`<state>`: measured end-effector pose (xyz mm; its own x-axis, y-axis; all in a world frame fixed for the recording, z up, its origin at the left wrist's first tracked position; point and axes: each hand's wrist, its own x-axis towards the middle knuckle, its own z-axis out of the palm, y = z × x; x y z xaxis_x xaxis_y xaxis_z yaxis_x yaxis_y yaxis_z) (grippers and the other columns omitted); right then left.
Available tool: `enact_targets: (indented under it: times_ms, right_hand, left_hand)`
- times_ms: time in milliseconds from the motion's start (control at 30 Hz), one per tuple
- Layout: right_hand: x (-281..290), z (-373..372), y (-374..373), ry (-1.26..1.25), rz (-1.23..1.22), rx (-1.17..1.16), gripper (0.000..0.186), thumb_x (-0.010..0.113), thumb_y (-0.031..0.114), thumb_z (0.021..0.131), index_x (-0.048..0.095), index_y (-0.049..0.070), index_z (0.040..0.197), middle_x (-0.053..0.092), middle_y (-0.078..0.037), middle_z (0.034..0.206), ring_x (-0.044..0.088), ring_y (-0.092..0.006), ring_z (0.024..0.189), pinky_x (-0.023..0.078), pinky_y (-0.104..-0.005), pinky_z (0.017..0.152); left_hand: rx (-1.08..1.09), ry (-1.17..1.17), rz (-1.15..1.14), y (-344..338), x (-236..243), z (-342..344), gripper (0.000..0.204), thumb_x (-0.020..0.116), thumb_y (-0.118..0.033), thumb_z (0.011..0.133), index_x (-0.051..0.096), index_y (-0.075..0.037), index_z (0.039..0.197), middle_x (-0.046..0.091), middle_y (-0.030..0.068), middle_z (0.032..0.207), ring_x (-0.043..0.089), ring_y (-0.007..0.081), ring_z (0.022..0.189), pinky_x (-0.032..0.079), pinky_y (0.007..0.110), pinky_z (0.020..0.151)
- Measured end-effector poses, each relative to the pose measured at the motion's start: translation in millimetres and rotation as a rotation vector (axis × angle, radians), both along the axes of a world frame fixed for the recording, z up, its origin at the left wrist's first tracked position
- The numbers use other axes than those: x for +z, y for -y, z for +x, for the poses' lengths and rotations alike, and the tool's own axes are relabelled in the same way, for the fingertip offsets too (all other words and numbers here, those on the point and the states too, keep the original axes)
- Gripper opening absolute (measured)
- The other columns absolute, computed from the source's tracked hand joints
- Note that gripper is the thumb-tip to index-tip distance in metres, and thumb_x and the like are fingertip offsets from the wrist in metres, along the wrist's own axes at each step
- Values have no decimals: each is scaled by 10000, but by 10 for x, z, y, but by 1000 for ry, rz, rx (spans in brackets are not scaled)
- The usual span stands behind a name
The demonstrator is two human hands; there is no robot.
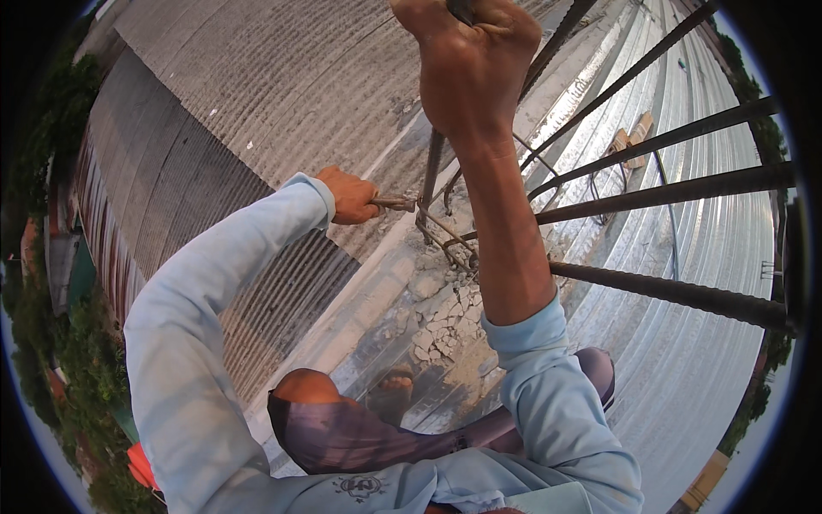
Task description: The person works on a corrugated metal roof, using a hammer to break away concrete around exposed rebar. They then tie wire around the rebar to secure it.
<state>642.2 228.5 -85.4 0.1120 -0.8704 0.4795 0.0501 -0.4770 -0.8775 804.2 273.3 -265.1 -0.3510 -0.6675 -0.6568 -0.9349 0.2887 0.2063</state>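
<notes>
step likely working thin bent brown steel rods (448, 229): left fingers (366, 212) grip short grey-brown metal tool (395, 204), right fingers (507, 19) clench mostly hidden dark object (461, 10); next calls for steady hold.

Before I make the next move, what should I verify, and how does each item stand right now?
1. Left hand gripping the short metal tool: ok.
2. Tool's far end beside the thin bent rods: ok; actual contact, cannot tell.
3. Right hand closed on the dark object: ok; what it is, cannot tell, the picture's edge cuts it off.
4. Ground near the visible foot free of loose rubble: not ok.
5. Right forearm clear of the thick ribbed bars: cannot tell, they overlap in view.
</notes>
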Motion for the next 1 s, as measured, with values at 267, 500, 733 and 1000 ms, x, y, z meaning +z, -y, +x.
enact_targets:
  times_ms: [267,500,733,1000]
  right_hand:
    - [-55,40,69,34,-93,55,210,624,64,859,533,33,672,496,11,581,466,-82,552,363,-295,496]
    - [28,11,-11,11,-46,30,235,626,74,853,508,33,653,480,7,571,461,-82,553,361,-297,499]
    - [-71,73,76,7,-72,5,239,611,102,900,520,21,694,507,-16,597,488,-107,573,393,-320,532]
    - [-156,143,160,-101,-220,-40,247,599,116,950,546,-2,739,511,-46,648,496,-145,612,397,-343,565]
  left_hand:
    - [363,-455,410,-97,-288,126,541,592,-522,988,642,7,891,631,96,708,639,236,703,476,419,652]
    - [151,-105,89,21,-38,43,633,623,-556,958,700,66,870,690,206,783,665,337,694,501,487,676]
    - [365,-212,30,-205,-285,-61,411,719,-399,898,699,10,859,672,207,731,663,385,699,505,508,702]
    - [710,-139,-484,-692,-704,-477,227,649,-153,776,651,-35,970,714,241,910,692,440,885,535,535,807]
